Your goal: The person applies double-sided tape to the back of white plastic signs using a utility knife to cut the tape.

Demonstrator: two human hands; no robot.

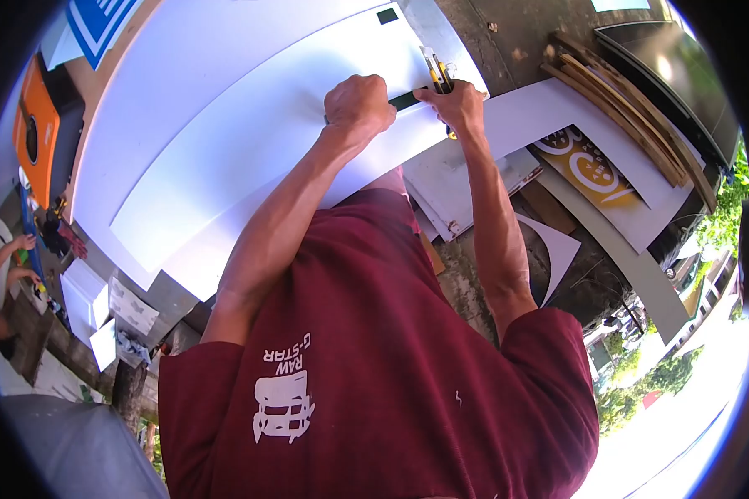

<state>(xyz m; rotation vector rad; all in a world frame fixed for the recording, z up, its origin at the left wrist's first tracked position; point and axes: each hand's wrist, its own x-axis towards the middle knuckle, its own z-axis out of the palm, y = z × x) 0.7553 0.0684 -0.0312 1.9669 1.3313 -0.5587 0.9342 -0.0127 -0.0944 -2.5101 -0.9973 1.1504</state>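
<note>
A: Head view, hands?
B: Left hand (359, 105) clenched on narrow dark strip (405, 101), contents hidden. Right hand (459, 106) at strip's other end, by yellow-and-black cutter knife (438, 75); can't tell finger grip.
A: Workpiece?
B: Long, smooth white sheet (225, 158), flat under both.

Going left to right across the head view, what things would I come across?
Orange panel → blue-and-white sign → white G-STAR RAW print → small dark rectangle → yellow-and-black utility knife → wooden strips.
</note>
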